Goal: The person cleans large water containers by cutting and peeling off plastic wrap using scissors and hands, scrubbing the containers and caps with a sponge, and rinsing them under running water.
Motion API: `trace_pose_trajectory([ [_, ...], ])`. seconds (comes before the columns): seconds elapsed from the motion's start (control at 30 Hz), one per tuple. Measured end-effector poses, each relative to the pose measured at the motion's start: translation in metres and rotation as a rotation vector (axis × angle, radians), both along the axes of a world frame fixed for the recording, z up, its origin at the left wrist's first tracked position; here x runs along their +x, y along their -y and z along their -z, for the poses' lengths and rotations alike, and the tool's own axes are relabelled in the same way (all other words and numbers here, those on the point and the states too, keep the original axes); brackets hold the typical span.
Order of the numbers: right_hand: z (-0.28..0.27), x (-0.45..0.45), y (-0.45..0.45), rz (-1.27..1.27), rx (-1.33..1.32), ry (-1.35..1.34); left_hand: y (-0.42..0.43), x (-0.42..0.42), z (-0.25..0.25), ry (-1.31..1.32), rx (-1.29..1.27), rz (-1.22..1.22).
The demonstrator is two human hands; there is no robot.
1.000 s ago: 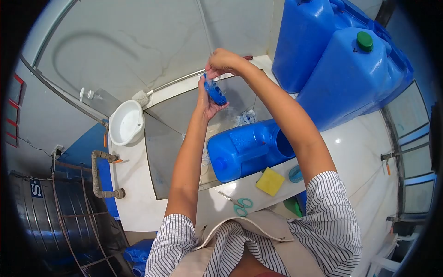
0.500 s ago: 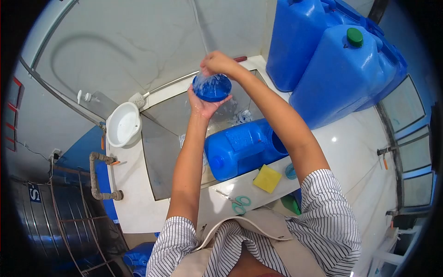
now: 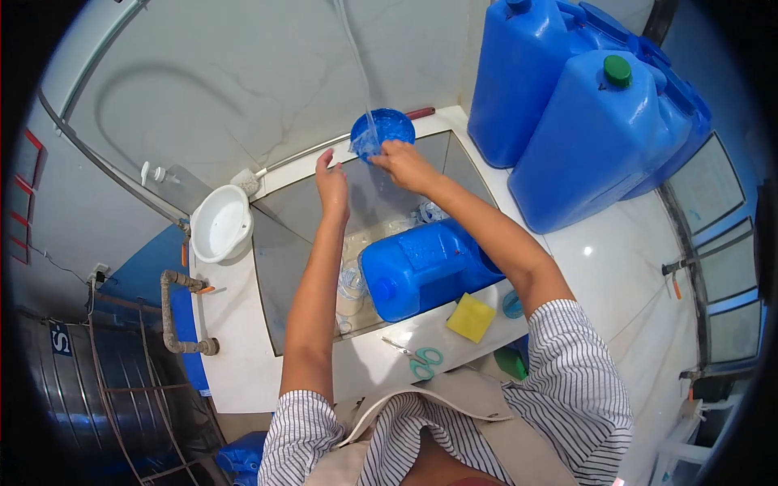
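Water from a clear hose (image 3: 354, 57) runs down onto a shallow round blue lid (image 3: 387, 123) over the back edge of the sink. My right hand (image 3: 403, 164) is closed at the lid's near rim, its fingertips partly hidden by the water. To the left, my left hand (image 3: 331, 188) is raised over the sink with thumb and fingers apart, touching nothing. Below both hands a blue water jug (image 3: 425, 263) lies on its side in the sink (image 3: 296, 219), its small blue cap toward me. My right forearm covers part of the jug's far right end.
A white basin (image 3: 220, 224) and a pump bottle (image 3: 174, 182) stand left of the sink. Scissors (image 3: 417, 356) and a yellow sponge (image 3: 470, 317) lie on the front ledge. Large blue jugs (image 3: 583, 146) crowd the right counter. Pipes (image 3: 170, 312) stick out at left.
My left hand has let go of the lid and moved left and down. The lid has shifted up and slightly right, and my right hand has come down to its near rim.
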State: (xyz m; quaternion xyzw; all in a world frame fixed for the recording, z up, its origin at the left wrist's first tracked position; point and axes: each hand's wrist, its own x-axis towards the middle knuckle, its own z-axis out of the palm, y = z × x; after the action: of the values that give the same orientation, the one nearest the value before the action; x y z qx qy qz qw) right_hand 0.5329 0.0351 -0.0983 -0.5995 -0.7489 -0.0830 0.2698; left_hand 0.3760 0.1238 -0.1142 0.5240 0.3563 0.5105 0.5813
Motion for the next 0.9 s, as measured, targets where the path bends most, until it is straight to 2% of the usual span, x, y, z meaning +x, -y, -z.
trace_pose_trajectory([
  [0.03, 0.001, -0.002, 0.003, -0.094, -0.046, 0.049, -0.002, -0.004, 0.005, -0.291, 0.511, 0.034],
  [0.07, 0.002, -0.004, 0.003, -0.185, -0.091, 0.095, -0.004, -0.009, 0.010, -0.294, 0.515, 0.031],
  [0.13, -0.008, -0.001, -0.001, -0.177, -0.048, 0.077, 0.004, -0.016, 0.002, -0.862, 1.008, 0.149],
  [0.2, -0.014, 0.007, -0.009, -0.166, -0.014, 0.061, 0.001, -0.017, 0.001, -0.870, 1.037, 0.129],
  [0.27, -0.019, 0.011, -0.029, -0.221, -0.125, -0.289, -0.013, -0.015, 0.004, -0.902, 1.045, 0.179],
  [0.3, -0.030, 0.006, -0.036, -0.101, -0.216, -0.665, -0.013, -0.010, 0.002, -0.901, 1.046, 0.183],
  [0.33, -0.037, 0.007, -0.046, -0.096, -0.215, -0.667, -0.013, -0.004, 0.000, -0.819, 0.625, 0.393],
  [0.37, -0.046, 0.010, -0.057, 0.021, -0.245, -0.581, -0.014, 0.001, -0.003, -0.712, 0.201, 0.578],
  [0.4, -0.052, 0.010, -0.064, 0.136, -0.275, -0.494, -0.018, 0.005, 0.003, -0.713, 0.201, 0.582],
  [0.43, -0.058, 0.007, -0.069, 0.140, -0.275, -0.497, -0.022, 0.011, 0.012, -0.541, -0.080, 0.595],
  [0.47, -0.063, 0.004, -0.072, 0.158, -0.455, -0.897, -0.028, 0.015, 0.021, -0.362, -0.356, 0.598],
  [0.5, -0.068, 0.003, -0.072, 0.172, -0.634, -1.298, -0.029, 0.017, 0.020, -0.364, -0.357, 0.602],
  [0.53, -0.078, 0.003, -0.067, 0.175, -0.633, -1.296, -0.029, 0.019, 0.016, -0.277, -0.411, 0.662],
  [0.6, -0.089, 0.003, -0.060, 0.133, -0.698, -1.183, -0.028, 0.023, 0.005, -0.189, -0.465, 0.719],
  [0.7, -0.088, 0.008, -0.058, 0.018, -0.635, -1.167, -0.022, 0.030, -0.014, -0.145, -0.403, 0.668],
  [0.73, -0.074, 0.011, -0.057, 0.017, -0.636, -1.167, -0.021, 0.029, -0.020, -0.200, -0.304, 0.703],
  [0.8, -0.052, 0.015, -0.047, -0.078, -0.210, -0.195, -0.024, 0.027, -0.021, -0.258, -0.199, 0.735],
  [0.83, -0.053, 0.021, -0.046, -0.058, -0.527, 0.020, -0.027, 0.026, -0.017, -0.443, 0.090, 0.727],
  [0.87, -0.049, 0.025, -0.040, -0.059, -0.523, 0.020, -0.030, 0.025, -0.014, -0.623, 0.381, 0.704],
  [0.9, -0.040, 0.029, -0.029, -0.075, -0.417, 0.109, -0.011, 0.021, -0.040, -1.020, 0.612, 0.622],
])
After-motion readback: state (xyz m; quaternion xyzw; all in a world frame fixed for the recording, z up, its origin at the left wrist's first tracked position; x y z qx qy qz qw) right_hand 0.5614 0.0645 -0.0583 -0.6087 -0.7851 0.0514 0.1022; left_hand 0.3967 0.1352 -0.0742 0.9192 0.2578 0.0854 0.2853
